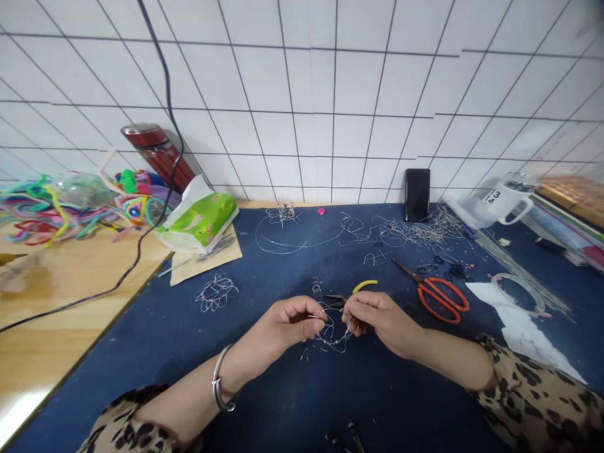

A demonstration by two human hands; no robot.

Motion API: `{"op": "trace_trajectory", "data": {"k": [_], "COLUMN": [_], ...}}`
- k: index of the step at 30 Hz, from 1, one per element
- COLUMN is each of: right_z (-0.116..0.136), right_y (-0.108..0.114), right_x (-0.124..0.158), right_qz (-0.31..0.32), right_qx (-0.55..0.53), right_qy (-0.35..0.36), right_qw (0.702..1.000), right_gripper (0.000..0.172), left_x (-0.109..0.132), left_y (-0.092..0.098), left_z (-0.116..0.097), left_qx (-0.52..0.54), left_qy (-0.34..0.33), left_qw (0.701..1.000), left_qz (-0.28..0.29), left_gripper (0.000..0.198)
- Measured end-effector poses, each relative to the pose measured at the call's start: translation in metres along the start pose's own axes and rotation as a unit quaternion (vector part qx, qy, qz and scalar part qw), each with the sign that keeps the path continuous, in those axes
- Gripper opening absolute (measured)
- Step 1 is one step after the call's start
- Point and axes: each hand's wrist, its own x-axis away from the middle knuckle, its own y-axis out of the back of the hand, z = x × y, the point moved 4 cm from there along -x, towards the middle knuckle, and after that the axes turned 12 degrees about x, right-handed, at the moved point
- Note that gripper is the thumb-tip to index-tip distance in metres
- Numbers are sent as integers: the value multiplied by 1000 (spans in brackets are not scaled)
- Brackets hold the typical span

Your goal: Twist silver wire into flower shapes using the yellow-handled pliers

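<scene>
Silver beaded wire [333,332], bent into loose loops, hangs between both hands just above the blue mat [189,340]. The left hand [289,324] pinches 1 end between thumb and forefinger; the right hand [377,314] pinches the opposite side, fingers curled in. Yellow-handled pliers [359,288] lie just behind the hands, orange scissors [441,299] near the right hand, and 1 wire flower [217,292] well off to the left.

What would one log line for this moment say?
left hand: pinching beaded wire piece | right hand: pinching same piece | nearby: pliers, orange scissors | surface: blue mat
</scene>
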Motion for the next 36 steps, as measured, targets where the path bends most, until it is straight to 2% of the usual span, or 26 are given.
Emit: {"op": "trace_trajectory", "data": {"k": [7, 13, 16, 23, 27, 36], "right_z": [-8, -9, -8, -5, -1, 3], "right_y": [-7, -13, -12, -4, -3, -2], "right_x": [0, 3, 2, -1, 0, 2], "right_qz": [83, 133, 124, 42, 28, 30], "right_qx": [-125, -99, -73, -18, -2, 4], "right_qy": [-93, -136, -126, -67, -28, 10], "right_qw": [984, 977, 982, 997, 999, 999], "right_gripper": [24, 29, 32, 39, 36, 33], "left_x": [-1, -1, 0, -3, -2, -1], "left_y": [-3, -5, -3, 4, 6, 5], "left_z": [-3, 3, 4, 0, -1, -1], "left_qx": [-40, -30, -26, -20, -26, -22], "left_qy": [-15, -4, -6, -39, -45, -44], "left_qw": [999, 1000, 1000, 997, 996, 996], "left_qz": [2, 8, 0, -59, -69, -69], "left_gripper": [12, 14, 15, 15, 16, 16]}}
